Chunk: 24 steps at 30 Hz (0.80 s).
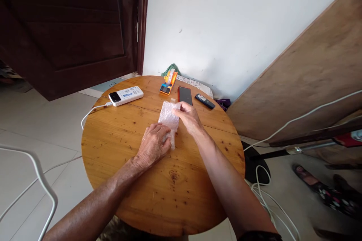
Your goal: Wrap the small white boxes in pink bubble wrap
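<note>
A small piece of bubble wrap [169,115] lies on the round wooden table [158,192], its lower end creased and partly hidden by fingers. My left hand [154,141] rests on that lower end, fingers curled over it and thumb at the near side. Thumb and fingers of my right hand [189,116] pinch the upper right edge of the wrap. A bit of clear tape [172,100] shows at the wrap's far edge. Whether anything is inside the wrap cannot be made out. Just beyond my right hand is a dark phone with a red edge [185,95].
An orange tape dispenser [169,82] stands at the table's far side. To the left lies a white power bank [126,96] with a cable [96,107] plugged in; to the right, a black handheld device [205,101]. Another person's foot [305,175] shows on the floor at right.
</note>
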{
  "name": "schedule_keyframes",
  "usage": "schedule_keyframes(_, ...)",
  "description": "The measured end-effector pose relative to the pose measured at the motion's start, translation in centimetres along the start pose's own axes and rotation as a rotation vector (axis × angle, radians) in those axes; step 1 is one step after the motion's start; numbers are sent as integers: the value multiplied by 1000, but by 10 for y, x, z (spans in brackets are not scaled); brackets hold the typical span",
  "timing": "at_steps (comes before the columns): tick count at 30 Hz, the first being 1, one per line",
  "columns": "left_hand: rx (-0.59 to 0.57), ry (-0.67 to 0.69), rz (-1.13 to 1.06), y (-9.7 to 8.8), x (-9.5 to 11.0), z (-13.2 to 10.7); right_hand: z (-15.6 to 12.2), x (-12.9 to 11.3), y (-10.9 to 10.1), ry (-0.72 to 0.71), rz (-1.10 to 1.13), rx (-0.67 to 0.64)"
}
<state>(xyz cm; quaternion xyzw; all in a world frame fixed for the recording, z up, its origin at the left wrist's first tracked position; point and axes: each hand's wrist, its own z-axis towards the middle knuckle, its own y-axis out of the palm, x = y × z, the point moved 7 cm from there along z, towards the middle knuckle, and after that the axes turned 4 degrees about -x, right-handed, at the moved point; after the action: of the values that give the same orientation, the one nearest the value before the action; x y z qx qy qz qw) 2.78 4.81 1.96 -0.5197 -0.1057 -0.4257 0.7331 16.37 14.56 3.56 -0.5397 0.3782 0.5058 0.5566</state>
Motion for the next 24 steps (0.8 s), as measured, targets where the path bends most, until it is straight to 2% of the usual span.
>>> schedule_keyframes(3, 39, -55, 85, -4, -2, -3, -22, -24, 6, -81, -35, -62)
schedule_keyframes(6, 101, -180, 141, -9, -8, -8, -48, -40, 11, -122, -146, -104)
schedule_keyframes(9, 170, -271, 95, -12, -16, -14, -72, -47, 17, -157, -248, -108)
schedule_keyframes(12, 195, -269, 2, -12, -19, -15, -94, -48, 23, -225, -326, -83)
schedule_keyframes(18, 27, -188, -157, 0, -18, -11, -127, -38, 34, -379, -362, -33)
schedule_keyframes(24, -79, -89, -184, -3, -21, -8, -133, -26, 35, -426, -355, 29)
